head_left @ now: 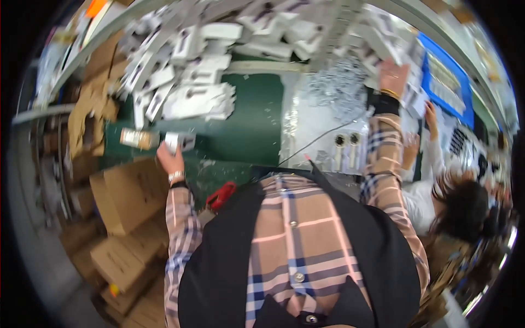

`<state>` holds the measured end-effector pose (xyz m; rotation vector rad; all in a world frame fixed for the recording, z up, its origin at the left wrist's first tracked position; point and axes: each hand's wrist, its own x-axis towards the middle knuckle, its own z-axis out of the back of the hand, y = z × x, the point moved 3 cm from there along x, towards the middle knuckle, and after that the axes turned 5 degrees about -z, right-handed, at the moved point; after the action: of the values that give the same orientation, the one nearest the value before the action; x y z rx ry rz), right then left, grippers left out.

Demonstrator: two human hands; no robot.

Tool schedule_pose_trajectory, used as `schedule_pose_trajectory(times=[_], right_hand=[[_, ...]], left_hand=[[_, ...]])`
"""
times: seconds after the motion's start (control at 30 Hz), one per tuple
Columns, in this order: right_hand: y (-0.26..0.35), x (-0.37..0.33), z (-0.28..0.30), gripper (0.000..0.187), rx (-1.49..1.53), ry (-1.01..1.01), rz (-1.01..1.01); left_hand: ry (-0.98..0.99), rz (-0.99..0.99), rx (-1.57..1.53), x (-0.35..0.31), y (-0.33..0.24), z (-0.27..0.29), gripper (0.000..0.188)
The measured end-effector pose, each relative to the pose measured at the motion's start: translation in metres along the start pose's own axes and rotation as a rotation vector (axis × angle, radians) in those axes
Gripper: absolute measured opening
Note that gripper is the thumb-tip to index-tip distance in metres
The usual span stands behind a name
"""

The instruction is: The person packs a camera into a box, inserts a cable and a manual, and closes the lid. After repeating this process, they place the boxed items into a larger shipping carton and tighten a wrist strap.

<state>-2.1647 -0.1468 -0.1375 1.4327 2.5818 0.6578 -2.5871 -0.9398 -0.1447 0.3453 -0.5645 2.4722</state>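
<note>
At the left of the green bench, my left hand (171, 157) is closed on the near end of a small white box (185, 141). A brown-and-white box (139, 139) lies just left of it. My right arm stretches far forward, and my right hand (394, 77) is up against a pile of white boxes (380, 45). Its fingers are blurred against the boxes, so whether it grips one is unclear. Nearer than that hand is a heap of small grey-white pieces (339, 90) on a clear plastic sheet. Two white parts with dark round ends (346, 147) lie close to my right forearm.
Piled white boxes (199, 98) cover the bench's back left. Brown cartons (131, 194) stand at the lower left. A red-handled tool (221, 195) lies near my body. A blue tray (448, 82) sits at far right, where another person (459, 205) works close by.
</note>
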Motion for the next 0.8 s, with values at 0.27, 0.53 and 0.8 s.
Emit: schedule_pose_trajectory(times=[0.27, 0.53, 0.8], right_hand=[[-0.015, 0.03, -0.04, 0.02, -0.095, -0.527, 0.068], [-0.01, -0.102, -0.112, 0.039, -0.445, -0.889, 0.665], [-0.124, -0.282, -0.165, 0.038, -1.016, -0.555, 0.068]], left_hand=[[0.068, 0.097, -0.06, 0.005, -0.004, 0.022, 0.07], [-0.058, -0.236, -0.135, 0.052, -0.144, 0.054, 0.057], [0.276, -0.935, -0.469, 0.051, -0.391, 0.054, 0.078]])
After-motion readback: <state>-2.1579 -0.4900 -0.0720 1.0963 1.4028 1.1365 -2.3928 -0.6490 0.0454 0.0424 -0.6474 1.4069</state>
